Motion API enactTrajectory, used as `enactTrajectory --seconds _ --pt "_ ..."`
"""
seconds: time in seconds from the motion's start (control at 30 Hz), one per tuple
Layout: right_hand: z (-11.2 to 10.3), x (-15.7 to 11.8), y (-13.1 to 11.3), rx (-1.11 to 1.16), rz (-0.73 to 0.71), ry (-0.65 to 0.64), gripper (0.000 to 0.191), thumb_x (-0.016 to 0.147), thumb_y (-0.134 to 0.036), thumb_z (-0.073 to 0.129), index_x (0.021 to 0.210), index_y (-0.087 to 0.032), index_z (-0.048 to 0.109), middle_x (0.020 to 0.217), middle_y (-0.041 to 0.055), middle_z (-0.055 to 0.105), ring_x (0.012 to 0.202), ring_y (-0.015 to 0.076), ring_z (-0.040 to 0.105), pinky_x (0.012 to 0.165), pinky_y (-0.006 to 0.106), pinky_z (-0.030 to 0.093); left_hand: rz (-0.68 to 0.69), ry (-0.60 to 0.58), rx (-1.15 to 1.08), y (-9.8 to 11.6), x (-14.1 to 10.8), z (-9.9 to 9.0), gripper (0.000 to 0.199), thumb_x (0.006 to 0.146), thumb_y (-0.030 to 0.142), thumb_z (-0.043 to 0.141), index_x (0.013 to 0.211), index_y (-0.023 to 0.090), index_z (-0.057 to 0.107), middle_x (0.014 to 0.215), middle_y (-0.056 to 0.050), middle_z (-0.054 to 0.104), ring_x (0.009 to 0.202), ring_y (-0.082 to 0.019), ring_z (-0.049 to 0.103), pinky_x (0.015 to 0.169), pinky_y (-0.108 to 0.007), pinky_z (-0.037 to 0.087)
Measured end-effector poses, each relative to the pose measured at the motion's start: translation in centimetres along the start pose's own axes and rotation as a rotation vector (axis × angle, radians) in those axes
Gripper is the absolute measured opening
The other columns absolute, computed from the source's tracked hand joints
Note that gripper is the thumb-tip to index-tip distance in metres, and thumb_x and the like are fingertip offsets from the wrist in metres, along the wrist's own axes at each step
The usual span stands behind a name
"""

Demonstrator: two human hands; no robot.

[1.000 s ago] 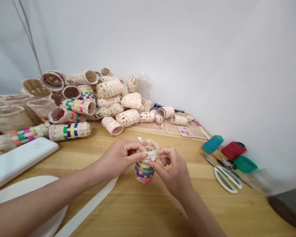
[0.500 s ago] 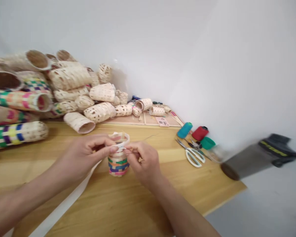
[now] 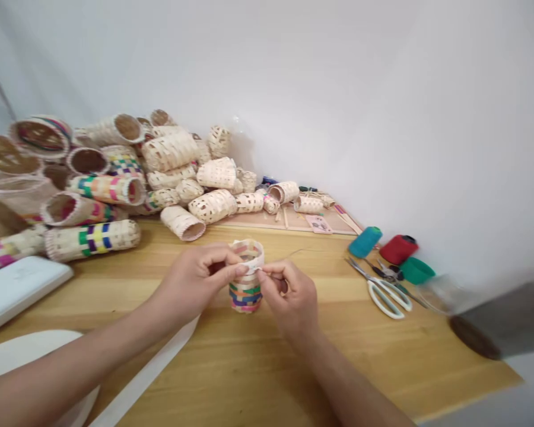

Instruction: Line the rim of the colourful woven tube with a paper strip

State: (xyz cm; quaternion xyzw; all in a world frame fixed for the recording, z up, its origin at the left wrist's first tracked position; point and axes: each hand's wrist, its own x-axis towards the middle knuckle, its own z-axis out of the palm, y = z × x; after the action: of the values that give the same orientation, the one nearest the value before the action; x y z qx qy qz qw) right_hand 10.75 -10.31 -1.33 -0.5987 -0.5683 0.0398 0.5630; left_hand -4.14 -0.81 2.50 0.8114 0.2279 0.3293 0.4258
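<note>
Centrally, small woven basket (image 3: 246, 279) upright on counter (image 3: 382, 362): left hand (image 3: 196, 284) pinching its white rim strip, right hand (image 3: 289, 296) pinching rim opposite; scissors (image 3: 385, 290) well right.

A heap of pale and colour-banded woven tube baskets (image 3: 115, 172) lies at the back left of the wooden bench (image 3: 293, 367). White-handled scissors (image 3: 385, 293) lie right, near teal (image 3: 365, 241) and red thread spools (image 3: 399, 249).

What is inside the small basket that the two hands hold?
The small basket stands open on the table. Only its woven inner wall near the rim shows. The left hand and right hand pinch the rim; the bottom is hidden.
</note>
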Motion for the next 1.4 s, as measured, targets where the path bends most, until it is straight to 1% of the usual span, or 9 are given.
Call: enactTrajectory --seconds 0.1,0.27,0.5,0.63,0.83,0.97,1.13,1.27,1.4 --pt "0.0 0.0 -0.1 0.061 0.033 -0.011 0.012 0.084 -0.027 0.059 0.078 -0.018 0.065 0.056 -0.0038 0.051 0.049 0.0094 0.041 0.047 0.021 0.035 -0.012 -0.001 -0.011 0.2 0.0 -0.1 0.019 0.081 0.028 0.061 0.066 0.018 0.068 0.07 -0.001 0.069 0.087 -0.021 0.068 0.089 -0.034 0.051" --pt "0.1 0.3 0.1 0.358 0.231 -0.031 0.014 0.081 -0.03 0.063 0.076 -0.018 0.064 0.054 -0.0044 0.051 0.048 0.0086 0.041 0.045 0.02 0.036 -0.043 -0.01 -0.078 -0.1 0.2 -0.3 0.019 0.08 0.028 0.062 0.066 0.017 0.068 0.071 -0.002 0.069 0.087 -0.021 0.067 0.09 -0.035 0.05" --pt "0.4 0.4 1.5 0.676 0.345 -0.04 0.009 0.076 -0.029 0.072 0.072 -0.021 0.07 0.06 -0.0034 0.058 0.057 0.0101 0.05 0.057 0.022 0.046 -0.094 -0.019 -0.117 -0.2 0.4 -0.3 0.019 0.08 0.028 0.063 0.067 0.017 0.069 0.073 -0.003 0.066 0.084 -0.02 0.064 0.094 -0.036 0.047" --pt "0.2 0.2 2.0 0.658 0.32 -0.046 0.008 0.075 -0.029 0.074 0.072 -0.022 0.072 0.063 -0.0014 0.061 0.06 0.0123 0.052 0.059 0.026 0.047 -0.085 -0.021 -0.113 -0.1 0.4 0.0 0.02 0.081 0.028 0.062 0.066 0.017 0.068 0.071 -0.002 0.065 0.074 -0.017 0.062 0.092 -0.035 0.048" --pt "0.3 -0.1 2.1 0.647 0.289 -0.079 0.009 0.078 -0.029 0.072 0.074 -0.022 0.071 0.069 -0.0002 0.064 0.064 0.013 0.054 0.061 0.026 0.047 -0.062 0.003 -0.072 0.1 0.0 0.2 0.02 0.082 0.028 0.061 0.068 0.016 0.069 0.073 -0.003 0.066 0.085 -0.02 0.064 0.093 -0.036 0.048" --pt "0.6 -0.3 1.8 0.66 0.283 -0.066 0.008 0.08 -0.028 0.07 0.077 -0.022 0.07 0.073 0.0 0.066 0.069 0.0139 0.058 0.066 0.028 0.049 -0.056 0.012 -0.012 0.2 -0.1 0.4 0.021 0.082 0.029 0.061 0.066 0.016 0.068 0.069 -0.003 0.064 0.073 -0.018 0.062 0.085 -0.034 0.05" --pt "0.8 -0.3 1.3 0.622 0.243 -0.038 0.007 0.081 -0.025 0.068 0.076 -0.02 0.069 0.071 -0.0013 0.065 0.066 0.0119 0.055 0.063 0.025 0.047 -0.067 0.036 -0.019 0.3 -0.1 0.6 0.022 0.081 0.031 0.061 0.066 0.016 0.067 0.072 -0.003 0.065 0.073 -0.017 0.061 0.085 -0.033 0.049" --pt "1.2 -0.3 0.8 0.444 0.17 0.023 0.006 0.082 -0.023 0.065 0.078 -0.02 0.069 0.067 -0.0017 0.063 0.061 0.0113 0.051 0.056 0.023 0.043 -0.063 0.034 -0.082 0.1 0.0 0.7 0.022 0.082 0.03 0.06 0.066 0.016 0.066 0.074 -0.003 0.065 0.08 -0.018 0.063 0.087 -0.034 0.049" --pt "1.5 -0.4 0.6 0.135 -0.026 0.067 0.01 0.085 -0.018 0.06 0.082 -0.02 0.069 0.062 -0.003 0.055 0.056 0.0109 0.047 0.054 0.023 0.039 -0.041 0.021 -0.137 -0.3 0.1 0.5 0.02 0.082 0.029 0.061 0.067 0.016 0.065 0.075 -0.003 0.065 0.091 -0.02 0.065 0.099 -0.037 0.045"
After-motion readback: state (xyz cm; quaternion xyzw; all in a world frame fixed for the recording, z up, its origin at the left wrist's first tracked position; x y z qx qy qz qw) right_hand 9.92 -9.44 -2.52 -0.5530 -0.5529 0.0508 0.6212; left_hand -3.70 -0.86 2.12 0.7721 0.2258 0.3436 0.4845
